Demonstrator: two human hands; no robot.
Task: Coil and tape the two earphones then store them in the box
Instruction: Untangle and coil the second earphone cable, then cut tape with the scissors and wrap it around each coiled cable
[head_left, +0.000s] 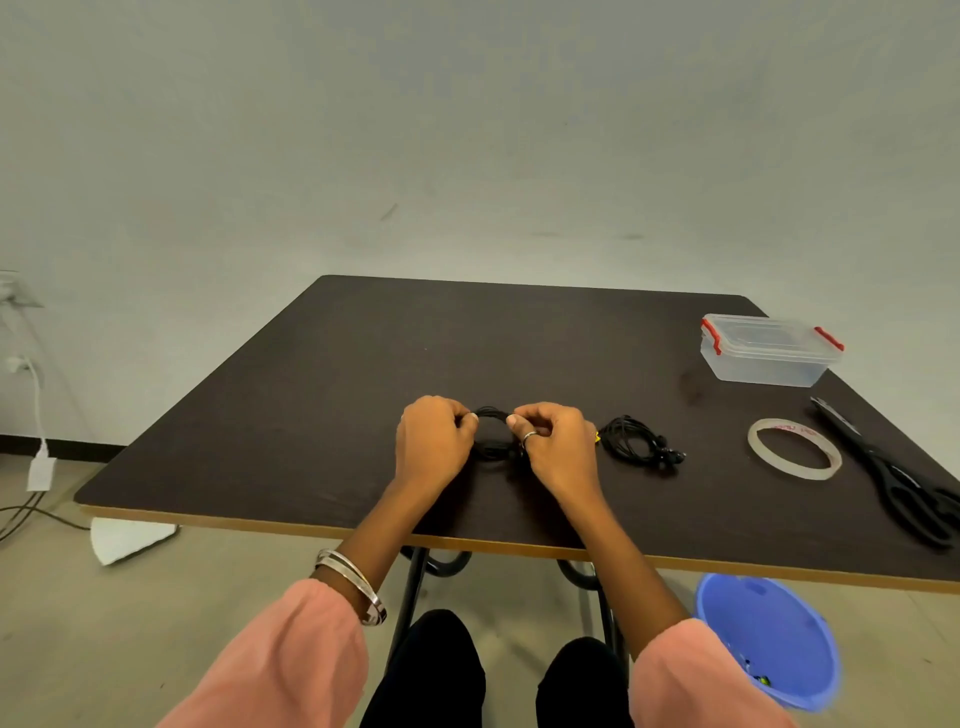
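A coiled black earphone (491, 434) lies near the middle of the dark table (363, 364), held between both hands. My left hand (431, 441) grips its left side and my right hand (556, 447) pinches its right side, fingers curled. A second black earphone (639, 441), coiled with its earbuds at the lower right, lies just right of my right hand. The clear plastic box (766, 356) with red clips stands lidded at the back right. A roll of clear tape (794, 455) lies flat to the right of the second earphone.
Black scissors (898, 478) lie along the table's right edge, beside the tape. A blue plastic bucket (769, 639) sits on the floor under the front right of the table. Cables and a charger (40, 467) hang at the left wall.
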